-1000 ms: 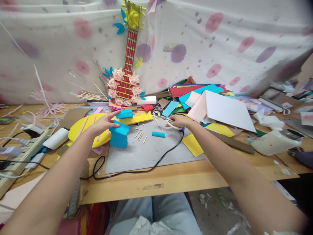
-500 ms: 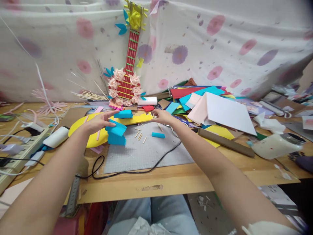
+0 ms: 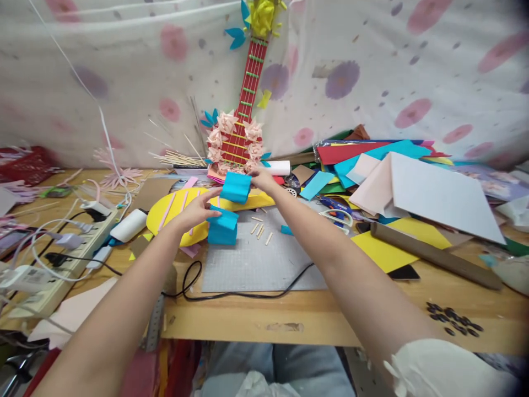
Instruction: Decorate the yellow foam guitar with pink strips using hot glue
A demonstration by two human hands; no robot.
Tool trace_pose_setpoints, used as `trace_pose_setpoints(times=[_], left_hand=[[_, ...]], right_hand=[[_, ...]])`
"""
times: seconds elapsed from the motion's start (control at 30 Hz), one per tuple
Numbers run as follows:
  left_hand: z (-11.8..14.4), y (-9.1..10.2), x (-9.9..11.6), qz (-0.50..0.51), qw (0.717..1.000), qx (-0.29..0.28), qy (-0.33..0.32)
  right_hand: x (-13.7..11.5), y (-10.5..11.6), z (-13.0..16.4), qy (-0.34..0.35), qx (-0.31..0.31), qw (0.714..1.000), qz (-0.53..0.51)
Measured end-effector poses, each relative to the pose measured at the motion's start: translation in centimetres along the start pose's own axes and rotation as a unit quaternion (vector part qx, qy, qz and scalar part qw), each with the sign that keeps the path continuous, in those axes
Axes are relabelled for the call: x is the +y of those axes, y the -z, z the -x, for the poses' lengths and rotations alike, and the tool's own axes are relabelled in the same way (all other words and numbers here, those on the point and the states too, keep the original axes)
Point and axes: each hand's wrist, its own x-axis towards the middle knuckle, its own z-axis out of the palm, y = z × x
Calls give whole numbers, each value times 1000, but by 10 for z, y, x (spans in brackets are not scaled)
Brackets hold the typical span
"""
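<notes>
My left hand (image 3: 195, 214) reaches over the yellow guitar-shaped cutout (image 3: 159, 212), its thumb and fingers closed on the edge of a folded blue paper piece (image 3: 223, 226) that hangs over the grey cutting mat (image 3: 248, 275). Its index finger reaches to a second blue paper piece (image 3: 235, 187) just above. At that upper piece's top right corner is my right hand (image 3: 262, 179), with fingers bent together; its fingertips are partly hidden. Pale pink strips (image 3: 166, 212) lie across the cutout's body. Short wooden sticks (image 3: 259, 231) are scattered on the mat.
A red paper guitar (image 3: 235, 143) with pink flowers leans on the curtain. Coloured sheets (image 3: 372, 157), a white board (image 3: 442, 193), scissors (image 3: 339, 218) and a brown tube (image 3: 433, 256) crowd the right. A power strip (image 3: 68, 264) is at left; a black cable (image 3: 252, 296) crosses the mat.
My right hand has gone from the far end of the yellow neck to the upper blue piece. That piece now shows more of its face. The view has shifted left.
</notes>
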Motion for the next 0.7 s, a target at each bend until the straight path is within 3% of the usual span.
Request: trace_pose_setpoints(times=[0.07,0.13,0.23,0.3,0.37,0.43,0.5,0.6,0.7], left_hand=[[-3,-8,1,-18,996,89,-18],[-7,-16,3,-32,984,172,-24],[-13,-27,5,-46,972,227,-27],[-18,-34,3,-59,970,230,-43],[-21,-40,-2,-82,968,229,-58],[-23,-47,-5,-107,966,227,-57],[-23,-53,-7,-125,965,224,-44],[-19,-65,-6,-151,963,218,-36],[-11,-82,0,-198,953,219,-70]], right_hand=[[1,37,-2,-54,93,987,-122],[3,90,1,-75,240,943,-219],[10,180,16,-60,370,899,-228],[16,226,30,-55,402,886,-225],[25,251,45,-79,377,897,-218],[32,252,58,-90,348,911,-203],[39,236,70,-89,306,931,-175],[45,190,90,-83,221,969,-72],[50,136,113,-84,175,981,5]])
